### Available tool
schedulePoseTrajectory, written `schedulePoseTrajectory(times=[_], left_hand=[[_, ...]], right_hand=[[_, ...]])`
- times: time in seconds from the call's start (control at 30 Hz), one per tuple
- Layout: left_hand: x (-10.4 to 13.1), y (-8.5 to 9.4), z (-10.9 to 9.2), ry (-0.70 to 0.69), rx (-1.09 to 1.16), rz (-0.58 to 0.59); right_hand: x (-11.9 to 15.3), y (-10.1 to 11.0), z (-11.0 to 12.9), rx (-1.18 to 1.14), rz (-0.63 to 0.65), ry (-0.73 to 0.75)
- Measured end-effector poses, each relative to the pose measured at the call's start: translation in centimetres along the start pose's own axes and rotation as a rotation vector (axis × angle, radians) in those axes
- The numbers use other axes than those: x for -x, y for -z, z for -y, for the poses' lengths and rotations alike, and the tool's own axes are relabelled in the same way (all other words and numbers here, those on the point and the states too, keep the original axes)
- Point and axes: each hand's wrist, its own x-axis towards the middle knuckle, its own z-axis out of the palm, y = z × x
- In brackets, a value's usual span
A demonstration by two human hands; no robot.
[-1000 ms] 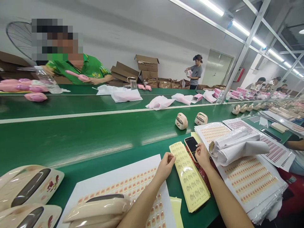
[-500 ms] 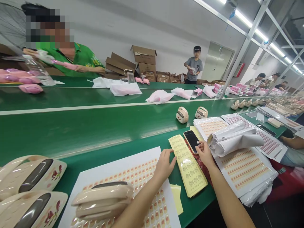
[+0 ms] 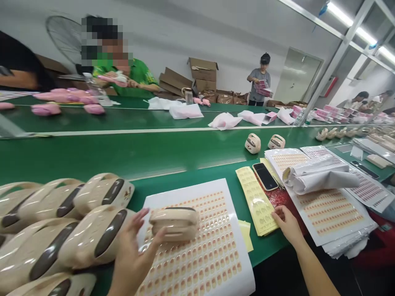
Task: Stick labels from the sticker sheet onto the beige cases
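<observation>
My left hand (image 3: pixel 134 242) is open, with thumb and fingers spread at the left end of a beige plastic housing (image 3: pixel 175 224). The thumb tip overlaps the housing's near edge; whether it touches cannot be made out. That housing lies on a white sheet of small oval orange stickers (image 3: pixel 216 230). My right hand (image 3: pixel 288 224) has its fingers curled together at the right edge of a stack of yellow label sheets (image 3: pixel 254 197). Its fingertips are partly hidden. Beyond it, a phone (image 3: pixel 265 176) lies on red wrapping (image 3: pixel 277 198).
Several beige housings (image 3: pixel 101 234) crowd the left side. Two small ones (image 3: pixel 253 144) stand on the green belt (image 3: pixel 185 150). Sticker sheets (image 3: pixel 330 213) and a rolled plastic sheet (image 3: pixel 321 179) lie at right. Across the belt, a person in green (image 3: pixel 138 74) handles a pink item.
My view has turned left. My left hand has moved from beside the yellow labels to the housing on the sticker sheet. My right hand has moved from the phone down to the labels' edge.
</observation>
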Motion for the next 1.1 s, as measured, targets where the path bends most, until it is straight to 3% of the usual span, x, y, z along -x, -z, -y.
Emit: schedulePoseTrajectory(times=[0.07,0.17,0.2,0.27,0.33,0.4,0.47,0.57,0.7,0.87,1.1], left_hand=[[0.6,-0.1,-0.7,-0.019,-0.050,-0.013],[2.8,-1.8,-2.7,-0.258,-0.095,-0.058],[3.7,-2.9,-3.4,-0.337,-0.077,0.027],[5.2,-6.3,-5.1,-0.366,-0.086,0.423],[6.1,-10.4,-6.7,-0.190,-0.197,0.843],[6.3,-14.5,-8.1,-0.148,-0.204,0.951],[6.0,-17.5,-9.0,-0.113,-0.183,0.975],[5.7,-19.6,-9.5,-0.044,-0.101,0.960],[5.9,-19.7,-9.2,0.119,0.064,0.904],[5.6,-20.1,-9.2,0.452,0.373,0.899],[1.7,-20.5,-10.0,0.839,0.512,0.816]], right_hand=[[0.4,-0.5,-0.4,0.034,-0.054,0.018],[1.1,-1.6,-0.9,0.154,-0.116,0.076],[1.2,-1.8,-1.0,0.195,-0.127,0.094],[1.3,-2.2,-0.9,0.238,-0.163,0.124],[1.2,-2.4,-0.4,0.236,-0.217,0.155],[1.2,-2.3,0.1,0.220,-0.262,0.195],[1.2,-2.1,0.5,0.193,-0.270,0.238],[1.1,-1.5,0.5,0.103,-0.193,0.255],[0.4,-0.3,-0.5,-0.113,-0.054,0.126],[-0.4,0.2,-1.1,-0.129,-0.035,0.004],[-3.5,-0.4,1.2,-0.098,0.021,-0.094]])
